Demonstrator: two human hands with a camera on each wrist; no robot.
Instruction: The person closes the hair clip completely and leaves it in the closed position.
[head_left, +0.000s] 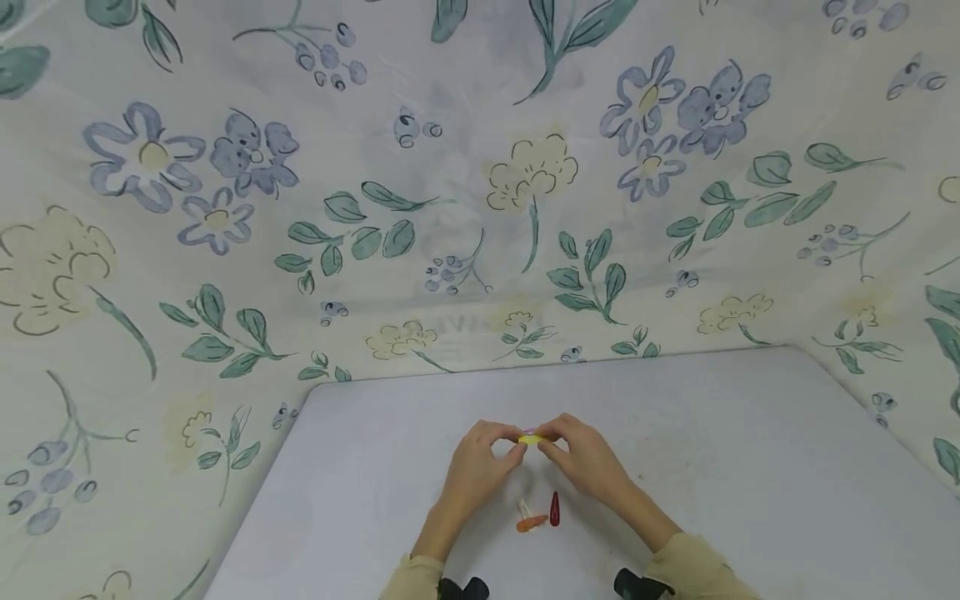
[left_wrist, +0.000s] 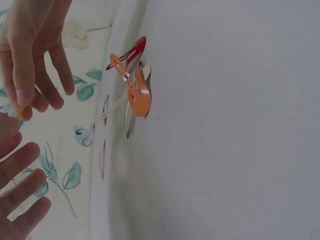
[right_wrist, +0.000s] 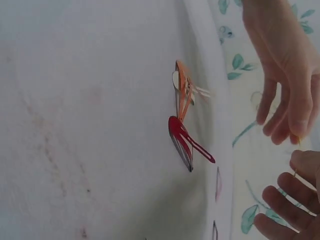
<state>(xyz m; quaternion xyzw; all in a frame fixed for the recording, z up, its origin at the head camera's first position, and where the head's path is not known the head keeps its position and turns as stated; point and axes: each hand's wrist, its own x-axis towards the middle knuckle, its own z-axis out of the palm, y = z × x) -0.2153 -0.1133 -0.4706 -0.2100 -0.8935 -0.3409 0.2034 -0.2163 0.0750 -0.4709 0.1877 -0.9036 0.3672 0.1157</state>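
Note:
My left hand (head_left: 480, 468) and right hand (head_left: 588, 462) meet above the white table, pinching a small yellow hair clip (head_left: 532, 439) between thumbs and index fingers. Only a sliver of yellow (left_wrist: 20, 112) shows in the left wrist view, as the fingertips cover the rest. Below the hands lie an orange hair clip (head_left: 532, 523), a pale cream clip (head_left: 524, 507) beside or under it, and a dark red clip (head_left: 555, 509). In the right wrist view the red clip (right_wrist: 176, 129) appears with its arm raised, as does the orange one (left_wrist: 141, 99) in the left wrist view.
The white tabletop (head_left: 360, 467) extends around the hands. A flower-patterned cloth (head_left: 450, 208) rises behind its far edge. Thin purplish shapes (left_wrist: 103, 160) show near that edge; what they are I cannot tell. Faint brownish marks (right_wrist: 50, 150) dot the surface on the right.

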